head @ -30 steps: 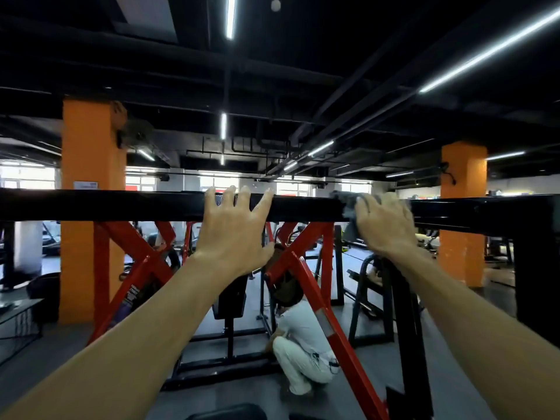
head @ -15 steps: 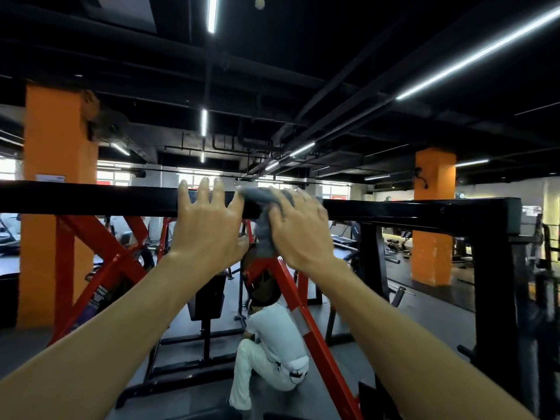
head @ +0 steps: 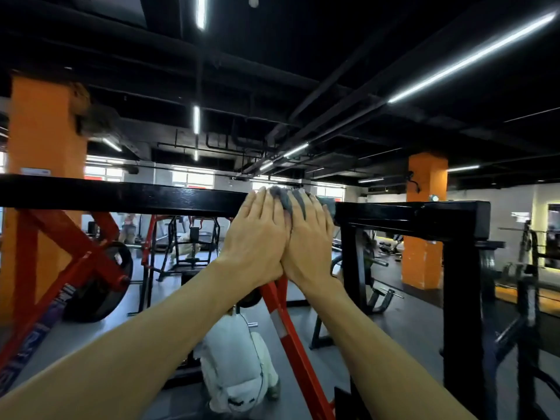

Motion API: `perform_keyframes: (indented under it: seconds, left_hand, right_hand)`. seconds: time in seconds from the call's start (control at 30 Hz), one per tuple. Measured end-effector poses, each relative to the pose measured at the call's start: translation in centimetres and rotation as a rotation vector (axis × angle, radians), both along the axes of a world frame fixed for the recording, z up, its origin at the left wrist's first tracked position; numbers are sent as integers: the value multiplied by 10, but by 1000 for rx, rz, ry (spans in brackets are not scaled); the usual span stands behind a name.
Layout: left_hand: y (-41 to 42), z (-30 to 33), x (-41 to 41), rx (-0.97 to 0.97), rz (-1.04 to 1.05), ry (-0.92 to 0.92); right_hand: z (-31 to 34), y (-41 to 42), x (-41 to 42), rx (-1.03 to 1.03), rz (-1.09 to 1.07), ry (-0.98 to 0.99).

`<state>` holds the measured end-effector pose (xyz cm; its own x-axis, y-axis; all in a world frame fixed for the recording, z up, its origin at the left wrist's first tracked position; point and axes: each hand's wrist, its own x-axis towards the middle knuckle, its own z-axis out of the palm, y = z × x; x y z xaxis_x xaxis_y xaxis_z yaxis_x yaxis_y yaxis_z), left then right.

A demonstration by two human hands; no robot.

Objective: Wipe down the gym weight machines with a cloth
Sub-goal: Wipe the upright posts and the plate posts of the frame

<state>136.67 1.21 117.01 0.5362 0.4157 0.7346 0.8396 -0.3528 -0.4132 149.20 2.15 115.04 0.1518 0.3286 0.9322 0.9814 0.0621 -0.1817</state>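
where a gap stood, right hand [head: 306, 237] touches left hand [head: 254, 237].

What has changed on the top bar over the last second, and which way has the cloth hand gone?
The right hand, pressing the grey cloth on the black crossbar, has slid left along it until it meets the left hand; a second ago they were well apart. The camera has swung right, bringing the frame's corner post into view. The left hand stays resting on the bar and the right keeps the cloth.
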Motion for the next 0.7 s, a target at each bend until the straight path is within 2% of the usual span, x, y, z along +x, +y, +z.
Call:
perform_keyframes:
  seconds: [0.1,0.17,0.3,0.43,0.5,0.6,0.7]
  left_hand:
    - [3,-3,32,29,3,-53]
    - [7,-6,41,42,-9,-73]
    - [8,-7,57,62,-6,-53]
    - [6,0,73,25,30,-68]
    - [3,-1,88,30,32,-71]
    - [0,-6,117,68,-2,-18]
    - [0,-7,140,66,-44,-67]
  right_hand:
    - [2,-10,38,-4,73,-113]
    - [11,-14,87,-16,61,-106]
    - [26,-13,187,-15,-20,174]
    - [41,-2,196,-82,-134,385]
    - [35,0,168,-72,-128,338]
    - [2,0,126,26,-30,142]
    - [-13,-5,136,55,15,4]
